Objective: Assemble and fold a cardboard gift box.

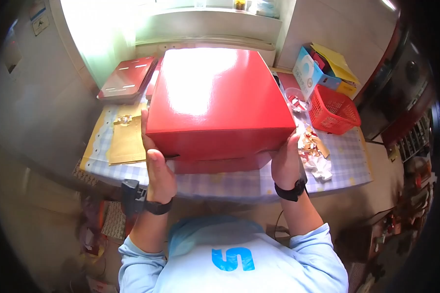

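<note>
A large glossy red box (249,97) fills the middle of the view, with bright window light shining off its flat top. My left hand (159,173) grips its left side, thumb at the near left corner. Opposite it, my right hand (284,163) clasps the near right corner, thumb up along the edge. Most of the fingers are hidden behind the sides. Beneath the wider upper part, a narrower red part shows; whether it is a separate piece, I cannot tell. Black bands circle both my wrists, and a dark device sits at the left one.
A checked cloth covers the table (230,185). Flat red boxes (127,78) and a brown paper envelope (124,144) lie left. At right are a red plastic basket (333,110), a blue carton (308,73), a clear tub (297,97), paper scraps (310,144) and crumpled white paper (320,167).
</note>
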Available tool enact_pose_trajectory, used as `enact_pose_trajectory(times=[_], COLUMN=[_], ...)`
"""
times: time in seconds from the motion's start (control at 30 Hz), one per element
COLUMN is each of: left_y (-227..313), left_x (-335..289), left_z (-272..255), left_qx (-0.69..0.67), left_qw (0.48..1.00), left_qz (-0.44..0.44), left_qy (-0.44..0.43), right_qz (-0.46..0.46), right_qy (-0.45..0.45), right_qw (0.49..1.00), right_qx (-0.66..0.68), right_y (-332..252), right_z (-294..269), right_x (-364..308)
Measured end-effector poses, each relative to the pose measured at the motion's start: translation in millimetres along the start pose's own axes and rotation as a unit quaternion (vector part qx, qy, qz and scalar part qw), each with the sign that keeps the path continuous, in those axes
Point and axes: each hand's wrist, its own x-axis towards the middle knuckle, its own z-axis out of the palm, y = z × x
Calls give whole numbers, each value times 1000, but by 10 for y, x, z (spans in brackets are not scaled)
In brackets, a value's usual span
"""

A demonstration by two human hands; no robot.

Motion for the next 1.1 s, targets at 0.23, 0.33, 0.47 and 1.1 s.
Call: enact_pose_trajectory(times=[0.23, 0.33, 0.47, 1.1], left_y=[61, 70, 35, -181], left_x=[-84, -90, -19, -717], left_z=[113, 112, 100, 35], left_qx=[-27, -19, -96, -153], left_qw=[999, 1000, 992, 978], left_qz=[-19, -6, 13, -121], left_qy=[20, 9, 75, 69], right_qz=[5, -2, 33, 230], right_qy=[11, 20, 2, -103], right_qw=[997, 996, 999, 965], right_qx=[-82, -89, 24, 68], right_y=[0, 52, 49, -597], right_z=[49, 42, -29, -542], right_x=[-45, -79, -60, 709])
